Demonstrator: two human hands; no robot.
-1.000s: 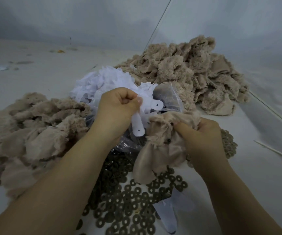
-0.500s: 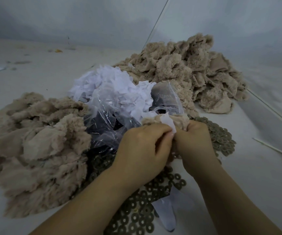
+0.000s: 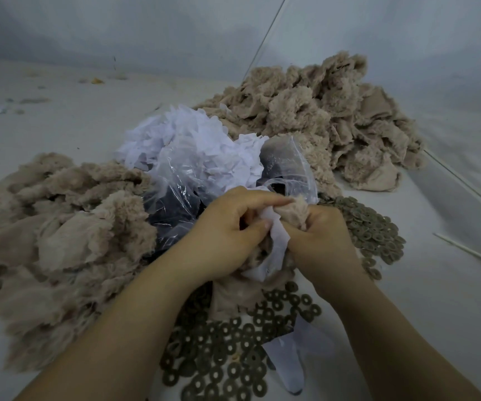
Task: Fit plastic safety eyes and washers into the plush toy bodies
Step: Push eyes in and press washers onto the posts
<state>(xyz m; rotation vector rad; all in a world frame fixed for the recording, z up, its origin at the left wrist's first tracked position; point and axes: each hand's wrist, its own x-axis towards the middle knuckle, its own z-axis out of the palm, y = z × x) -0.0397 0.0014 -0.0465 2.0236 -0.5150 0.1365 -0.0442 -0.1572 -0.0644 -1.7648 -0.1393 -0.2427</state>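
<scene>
A beige plush body (image 3: 292, 211) is bunched between both hands at the centre. My right hand (image 3: 323, 241) grips its upper part. My left hand (image 3: 227, 233) pinches a white fabric piece (image 3: 277, 235) against the plush, fingers curled. The plush's lower part (image 3: 233, 296) hangs below the hands. Dark round washers (image 3: 219, 360) are strewn on the table in front and at the right (image 3: 375, 227). No safety eye is visible in the hands.
Beige plush pieces are heaped at the left (image 3: 54, 241) and back right (image 3: 329, 120). A clear plastic bag (image 3: 181, 192) and a mound of white fabric pieces (image 3: 187, 143) sit behind the hands. A thin white stick (image 3: 470, 251) lies at the right. A loose white piece (image 3: 291, 360) lies among the washers.
My left hand came down from the white pile with a white piece and joined the right hand on the plush body. Both hands now press the piece into it.
</scene>
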